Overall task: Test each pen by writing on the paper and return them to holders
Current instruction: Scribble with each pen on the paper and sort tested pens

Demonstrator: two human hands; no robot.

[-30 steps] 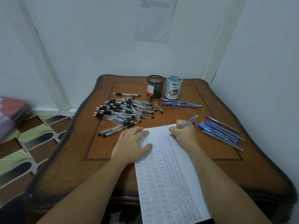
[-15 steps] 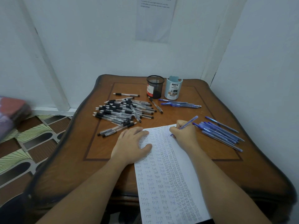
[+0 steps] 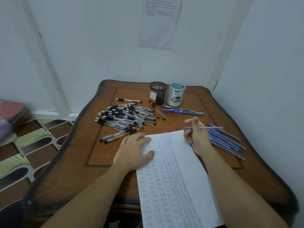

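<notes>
1. Black mesh holder [image 3: 156,93]: set upright on the table [image 3: 74,162], well beyond the fingertips of both hands. Only its own mesh is seen through the mouth.
2. Light blue holder [image 3: 176,96]: set upright just beside item 1, on its right. The inside is hidden by the wall, so the contents cannot be told.
3. Blue pen [image 3: 213,128]: gripped in the right hand [image 3: 199,139], above the far right corner of the paper [image 3: 184,162]. The long axis is laid almost level, across the view from left to right. The thinner end is pointed left, past the fingers; the thicker end sticks out right of the knuckles.
4. Right fingers: the lower ones are curled round the pen. 1 finger [image 3: 195,120] is stretched toward the holders. The exact pinch is blurred.
5. Left hand [image 3: 134,149]: laid flat, palm down, on the paper's left edge. The fingers are held straight and close together, and the thumb is spread aside.
6. Black pens [image 3: 126,116]: heaped loose beyond the left fingertips.
7. Blue pens [image 3: 227,142]: laid loose to the right of the right hand; a few more [image 3: 182,111] are placed in front of the holders.
8. Paper: covered in columns of "test".
</notes>
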